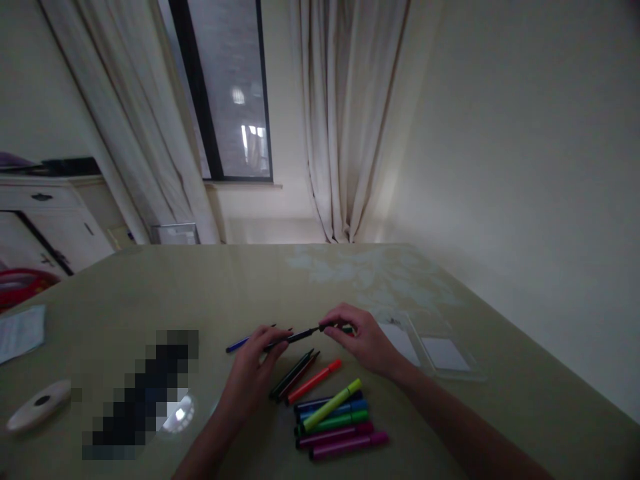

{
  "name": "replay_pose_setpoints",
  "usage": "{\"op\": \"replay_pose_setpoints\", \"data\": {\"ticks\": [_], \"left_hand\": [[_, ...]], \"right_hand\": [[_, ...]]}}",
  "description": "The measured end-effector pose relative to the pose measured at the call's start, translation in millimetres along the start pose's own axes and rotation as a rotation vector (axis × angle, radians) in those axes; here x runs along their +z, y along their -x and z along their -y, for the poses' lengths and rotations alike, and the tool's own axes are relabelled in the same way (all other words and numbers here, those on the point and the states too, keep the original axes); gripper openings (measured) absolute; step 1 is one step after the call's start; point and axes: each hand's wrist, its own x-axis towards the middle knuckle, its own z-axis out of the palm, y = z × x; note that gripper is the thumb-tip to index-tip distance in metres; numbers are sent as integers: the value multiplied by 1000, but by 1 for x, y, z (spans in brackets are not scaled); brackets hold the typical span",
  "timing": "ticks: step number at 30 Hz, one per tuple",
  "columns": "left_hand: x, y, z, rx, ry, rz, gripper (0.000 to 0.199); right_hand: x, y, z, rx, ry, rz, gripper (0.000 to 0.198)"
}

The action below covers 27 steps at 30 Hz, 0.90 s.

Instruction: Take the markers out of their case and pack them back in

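Between my two hands is a black marker point(303, 335), held above the table. My left hand point(253, 360) pinches its barrel. The fingers of my right hand point(357, 337) are closed on the dark cap point(327, 326) at the marker's tip end. Just beyond my left hand lies a blue marker point(245, 343), partly covered. Nearer to me are dark uncapped-looking markers point(295, 375) and an orange marker point(314, 382). A yellow-green marker point(332, 405) rests across a pile with blue, green point(340, 423) and magenta point(350, 445) ones. Something green and red shows partly behind my right fingers.
A clear plastic case point(445, 353) with white inserts lies open on the right of the table point(200, 287). On the left are a pale oval object point(40, 405), a blurred-out dark object point(143, 393) and a light-blue packet point(23, 332). A wall borders the right side.
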Motion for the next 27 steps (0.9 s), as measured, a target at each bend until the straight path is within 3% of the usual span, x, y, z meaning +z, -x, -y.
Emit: {"op": "replay_pose_setpoints", "data": {"ticks": [9, 18, 27], "left_hand": [[4, 0, -6, 5, 41, -11, 26], [5, 0, -7, 9, 65, -17, 27], [19, 9, -29, -41, 154, 158, 35]], "right_hand": [[-1, -1, -2, 58, -33, -45, 17], [-1, 2, 0, 132, -249, -71, 29], [-5, 14, 13, 75, -174, -113, 18]]}}
